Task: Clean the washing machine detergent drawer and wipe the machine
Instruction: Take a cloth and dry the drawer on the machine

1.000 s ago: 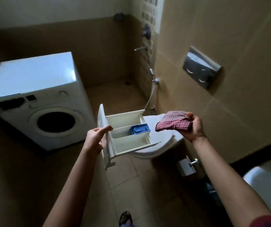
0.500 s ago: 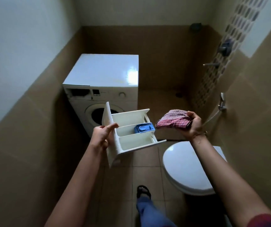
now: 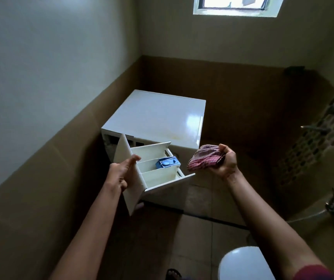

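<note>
My left hand (image 3: 121,172) grips the front panel of the white detergent drawer (image 3: 158,176), held in the air out of the machine. The drawer has three compartments and a blue insert (image 3: 167,162) in the middle one. My right hand (image 3: 225,161) holds a bunched red checked cloth (image 3: 204,159) just right of the drawer, not touching it. The white washing machine (image 3: 158,116) stands behind the drawer in the corner, with its dark empty drawer slot (image 3: 112,140) at the top left of its front.
A white toilet lid (image 3: 242,263) sits at the bottom right. Taps (image 3: 313,128) and a spray hose holder (image 3: 332,203) hang on the right tiled wall. A window (image 3: 236,6) is high on the far wall. A sandalled foot (image 3: 173,274) stands on the tiled floor.
The view has swung left and up, so the washing machine now sits straight ahead and closer. Both hands keep their hold on the drawer and the cloth.
</note>
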A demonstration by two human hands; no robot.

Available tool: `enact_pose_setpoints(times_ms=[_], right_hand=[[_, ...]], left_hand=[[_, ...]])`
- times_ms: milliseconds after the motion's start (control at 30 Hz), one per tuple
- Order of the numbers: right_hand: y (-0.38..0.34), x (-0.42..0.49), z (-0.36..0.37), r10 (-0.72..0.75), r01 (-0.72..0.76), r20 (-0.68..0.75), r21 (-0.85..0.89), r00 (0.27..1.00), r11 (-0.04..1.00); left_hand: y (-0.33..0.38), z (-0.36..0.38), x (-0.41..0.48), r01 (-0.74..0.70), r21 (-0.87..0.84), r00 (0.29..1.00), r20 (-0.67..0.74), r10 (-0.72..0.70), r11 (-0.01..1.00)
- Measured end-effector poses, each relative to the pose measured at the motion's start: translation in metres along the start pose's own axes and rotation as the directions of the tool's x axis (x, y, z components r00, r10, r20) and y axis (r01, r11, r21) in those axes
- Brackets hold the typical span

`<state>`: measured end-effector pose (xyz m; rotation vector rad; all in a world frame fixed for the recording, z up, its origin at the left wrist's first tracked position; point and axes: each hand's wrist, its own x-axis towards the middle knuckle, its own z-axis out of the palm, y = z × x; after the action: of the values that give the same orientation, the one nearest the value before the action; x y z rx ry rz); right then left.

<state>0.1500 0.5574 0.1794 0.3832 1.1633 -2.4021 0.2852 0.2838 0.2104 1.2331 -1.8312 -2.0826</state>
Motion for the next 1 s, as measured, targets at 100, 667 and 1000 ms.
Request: enact_pose_setpoints(times_ms=[100,667,1000], right_hand=[[-0.012,0.037,0.022,0.019,-0.019,0.039,0.011,0.999,1.000],[-0.018,0.226,0.116,-0.005,0.023,-0.055,0.322,0.998,0.946],[-0.038,0.307,0.164,-0.223,0.176,0.064,0.423,0.973,0.889]], left_hand=[[0.021,0.011,0.029,-0.016,0.003,0.999,-0.050,0.016,1.000],[0.153,0.060,0.262,0.017,0.092,0.991,0.132,-0.030,0.996],[0.232,0.101,0.384,0.068,0.226,0.915,0.374,-0.151,0.972]])
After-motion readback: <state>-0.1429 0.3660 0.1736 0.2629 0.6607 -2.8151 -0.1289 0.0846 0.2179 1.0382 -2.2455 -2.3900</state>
